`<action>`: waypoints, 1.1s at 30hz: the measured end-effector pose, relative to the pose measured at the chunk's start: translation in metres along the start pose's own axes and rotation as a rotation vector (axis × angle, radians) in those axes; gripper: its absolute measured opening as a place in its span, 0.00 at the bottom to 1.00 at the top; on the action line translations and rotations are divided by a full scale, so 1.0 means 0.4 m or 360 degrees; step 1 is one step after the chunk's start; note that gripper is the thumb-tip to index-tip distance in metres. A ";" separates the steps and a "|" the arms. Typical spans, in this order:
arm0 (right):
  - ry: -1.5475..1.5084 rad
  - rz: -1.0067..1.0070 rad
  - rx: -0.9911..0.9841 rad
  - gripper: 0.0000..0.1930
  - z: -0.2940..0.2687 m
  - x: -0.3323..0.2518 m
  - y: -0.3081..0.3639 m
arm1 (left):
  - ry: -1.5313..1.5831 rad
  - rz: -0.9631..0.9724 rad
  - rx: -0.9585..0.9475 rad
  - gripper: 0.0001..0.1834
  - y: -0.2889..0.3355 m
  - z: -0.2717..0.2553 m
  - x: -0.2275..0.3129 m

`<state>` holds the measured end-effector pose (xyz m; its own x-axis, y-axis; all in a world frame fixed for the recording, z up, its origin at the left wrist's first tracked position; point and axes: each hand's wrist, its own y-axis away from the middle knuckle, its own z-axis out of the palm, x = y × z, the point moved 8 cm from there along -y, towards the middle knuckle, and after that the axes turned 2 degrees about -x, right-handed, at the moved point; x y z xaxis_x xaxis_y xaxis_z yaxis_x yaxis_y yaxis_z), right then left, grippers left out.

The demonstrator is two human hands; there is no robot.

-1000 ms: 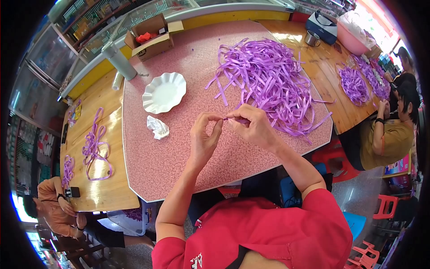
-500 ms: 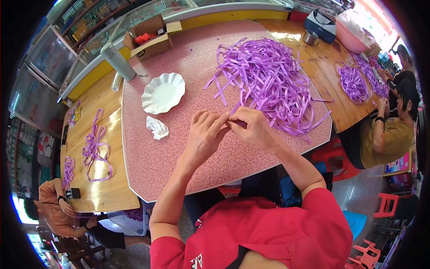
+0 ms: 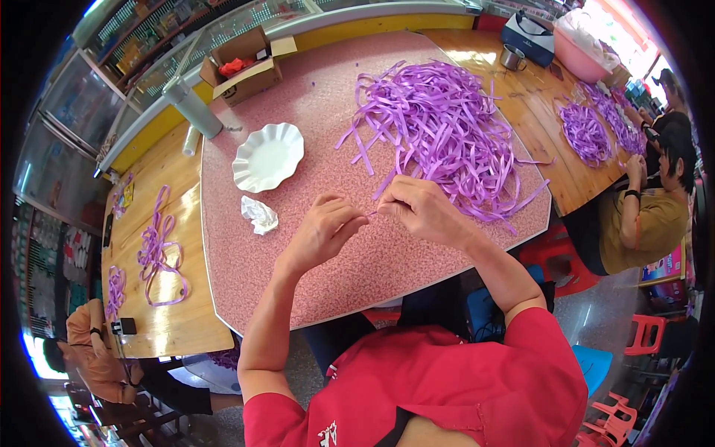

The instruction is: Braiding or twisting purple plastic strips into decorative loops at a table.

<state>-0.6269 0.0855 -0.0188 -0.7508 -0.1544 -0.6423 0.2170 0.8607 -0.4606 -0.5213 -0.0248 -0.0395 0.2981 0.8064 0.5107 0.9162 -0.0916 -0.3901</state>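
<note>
A tangled heap of purple ribbon (image 3: 439, 119) covers the far right of the pink tabletop (image 3: 313, 276). In front of it, my left hand (image 3: 325, 229) and my right hand (image 3: 417, 208) are raised close together, a small gap between them. Both have thumb and fingers pinched. A short stretch of thin purple ribbon (image 3: 372, 214) bridges the gap from one pinch to the other. The ribbon's ends are hidden in my fingers. Beyond my right hand, strips from the heap hang close to its knuckles.
A white scalloped dish (image 3: 269, 158) and a crumpled tissue (image 3: 259, 214) lie to the left. Behind them stand a grey-green bottle (image 3: 191, 108) and an open cardboard box (image 3: 249, 74). More ribbon (image 3: 160, 246) lies on the left wooden table. People sit working at both sides.
My hands, which were touching, have drawn apart; the left one moved left and down. A short piece of ribbon now shows between them.
</note>
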 end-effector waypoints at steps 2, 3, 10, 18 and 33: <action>-0.0027 0.0022 0.0088 0.05 -0.029 0.015 -0.002 | 0.0119 -0.0103 -0.0044 0.06 0.025 -0.016 -0.030; -0.0052 0.0046 0.0176 0.05 -0.051 0.024 -0.001 | 0.0240 -0.0204 -0.0088 0.08 0.038 -0.017 -0.049; -0.0181 0.0267 0.0178 0.05 -0.075 0.037 -0.003 | 0.0662 -0.0627 0.0249 0.12 0.070 0.001 -0.064; -0.0014 0.0085 0.0115 0.04 -0.046 -0.008 -0.013 | 0.0239 -0.0375 0.0599 0.13 0.004 -0.035 0.019; -0.0072 0.0023 0.0134 0.06 -0.033 -0.008 -0.006 | 0.0195 -0.0582 0.0696 0.08 0.019 -0.013 -0.027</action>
<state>-0.6331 0.0903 -0.0076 -0.7186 -0.1656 -0.6754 0.2807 0.8196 -0.4995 -0.5163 -0.0373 -0.0442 0.0358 0.6646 0.7463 0.7773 0.4508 -0.4388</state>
